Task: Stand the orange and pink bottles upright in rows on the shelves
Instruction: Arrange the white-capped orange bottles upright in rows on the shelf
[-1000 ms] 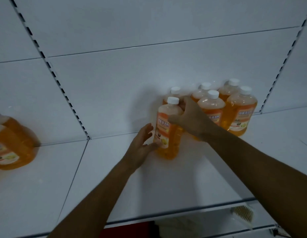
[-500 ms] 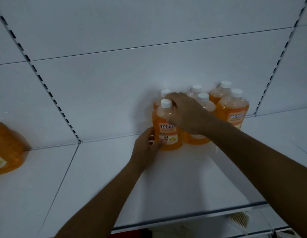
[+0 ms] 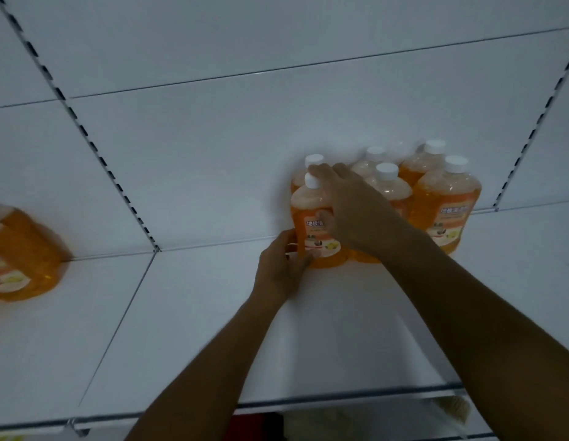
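Since the view of a second ago, the front-left orange bottle (image 3: pixel 318 224) has gone from the open middle of the shelf (image 3: pixel 213 313) back against the cluster near the shelf's rear edge, where it now stands upright. The person's right hand (image 3: pixel 356 211) is draped over the bottle's shoulder, fingers reaching across the white cap and thumb curled onto the label — a loose, enclosing hold. The left hand (image 3: pixel 284 265) cups the bottle's base from the left, its fingers wrapped round the lower wall.

Five more orange bottles stand touching behind and to the right: one directly behind (image 3: pixel 303 176), two in the middle (image 3: pixel 388 186), and two toward the shelf's right end (image 3: pixel 445 202). Others (image 3: pixel 19 256) lie at the far left edge of the neighbouring shelf bay, blurred and seemingly tilted.

The step in hand appears to be squaring this bottle into the front row. To do it well, the base should be slid rather than lifted — label facing forward, side touching the middle bottle, front face level with the right-end bottle. Pressure is best kept low, since a push at the cap could tip the bottle into those behind.
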Demonstrator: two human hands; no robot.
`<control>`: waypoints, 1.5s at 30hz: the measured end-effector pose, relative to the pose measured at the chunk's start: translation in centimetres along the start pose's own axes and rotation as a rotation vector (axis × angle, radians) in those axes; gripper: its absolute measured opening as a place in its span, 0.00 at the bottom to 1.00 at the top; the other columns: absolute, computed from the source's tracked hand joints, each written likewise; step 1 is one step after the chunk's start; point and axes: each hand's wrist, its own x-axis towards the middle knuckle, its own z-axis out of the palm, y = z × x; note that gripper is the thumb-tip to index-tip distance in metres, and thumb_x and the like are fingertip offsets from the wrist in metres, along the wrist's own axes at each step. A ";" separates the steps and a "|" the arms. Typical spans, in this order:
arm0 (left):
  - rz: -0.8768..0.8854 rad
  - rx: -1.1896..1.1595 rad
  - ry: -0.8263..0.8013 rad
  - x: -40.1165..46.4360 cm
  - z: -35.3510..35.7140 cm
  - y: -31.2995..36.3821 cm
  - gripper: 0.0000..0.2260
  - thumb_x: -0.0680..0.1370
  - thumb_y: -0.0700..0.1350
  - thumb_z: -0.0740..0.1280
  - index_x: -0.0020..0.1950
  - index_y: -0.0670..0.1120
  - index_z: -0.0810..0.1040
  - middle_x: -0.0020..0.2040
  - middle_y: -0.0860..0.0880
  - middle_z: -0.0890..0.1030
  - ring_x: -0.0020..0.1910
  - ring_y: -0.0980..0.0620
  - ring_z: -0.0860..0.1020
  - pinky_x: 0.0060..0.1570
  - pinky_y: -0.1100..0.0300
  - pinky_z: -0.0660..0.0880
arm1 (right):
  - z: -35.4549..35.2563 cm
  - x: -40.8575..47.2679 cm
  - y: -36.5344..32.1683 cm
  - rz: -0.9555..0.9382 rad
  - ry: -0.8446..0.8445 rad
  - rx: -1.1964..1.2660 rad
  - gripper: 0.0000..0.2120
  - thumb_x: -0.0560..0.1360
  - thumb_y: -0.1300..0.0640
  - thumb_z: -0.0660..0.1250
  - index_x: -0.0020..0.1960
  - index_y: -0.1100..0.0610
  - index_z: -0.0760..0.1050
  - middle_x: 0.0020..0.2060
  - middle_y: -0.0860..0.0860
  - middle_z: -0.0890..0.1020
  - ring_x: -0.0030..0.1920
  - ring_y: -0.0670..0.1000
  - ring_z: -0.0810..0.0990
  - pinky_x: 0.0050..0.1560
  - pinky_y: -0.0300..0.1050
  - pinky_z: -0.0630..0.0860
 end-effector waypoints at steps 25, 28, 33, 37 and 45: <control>-0.177 0.148 0.595 -7.9 -22.4 -11.2 0.21 0.78 0.50 0.68 0.70 0.48 0.70 0.68 0.51 0.73 0.65 0.53 0.73 0.63 0.57 0.71 | 12.7 3.1 -16.6 -0.266 -0.015 0.379 0.30 0.74 0.55 0.71 0.73 0.55 0.65 0.69 0.53 0.71 0.69 0.54 0.69 0.68 0.51 0.69; -0.222 0.079 0.730 -9.2 -27.7 -14.0 0.24 0.78 0.48 0.68 0.73 0.49 0.66 0.71 0.50 0.70 0.68 0.51 0.69 0.67 0.51 0.69 | 15.9 5.9 -23.0 -0.225 -0.149 0.551 0.32 0.73 0.54 0.72 0.74 0.54 0.63 0.69 0.50 0.71 0.68 0.50 0.70 0.68 0.44 0.67; -0.076 -0.058 0.675 -9.5 -33.5 -16.8 0.23 0.77 0.50 0.66 0.72 0.55 0.66 0.66 0.62 0.74 0.64 0.65 0.72 0.62 0.61 0.71 | 19.8 11.6 -33.3 -0.199 -0.164 0.717 0.36 0.73 0.54 0.73 0.75 0.57 0.61 0.71 0.54 0.70 0.69 0.52 0.69 0.68 0.47 0.68; -0.013 -0.082 0.649 -8.7 -36.4 -18.2 0.23 0.80 0.46 0.66 0.73 0.53 0.65 0.66 0.60 0.75 0.65 0.62 0.73 0.62 0.58 0.74 | 21.8 15.2 -38.1 -0.194 -0.157 0.731 0.37 0.72 0.53 0.73 0.75 0.55 0.59 0.71 0.52 0.70 0.69 0.52 0.68 0.67 0.45 0.66; -0.056 -0.055 0.627 -9.0 -37.8 -19.3 0.25 0.73 0.43 0.73 0.65 0.59 0.67 0.58 0.61 0.77 0.55 0.66 0.75 0.50 0.73 0.72 | 23.2 15.9 -38.3 -0.220 -0.187 0.538 0.28 0.69 0.47 0.73 0.65 0.55 0.71 0.55 0.54 0.77 0.55 0.54 0.76 0.57 0.50 0.75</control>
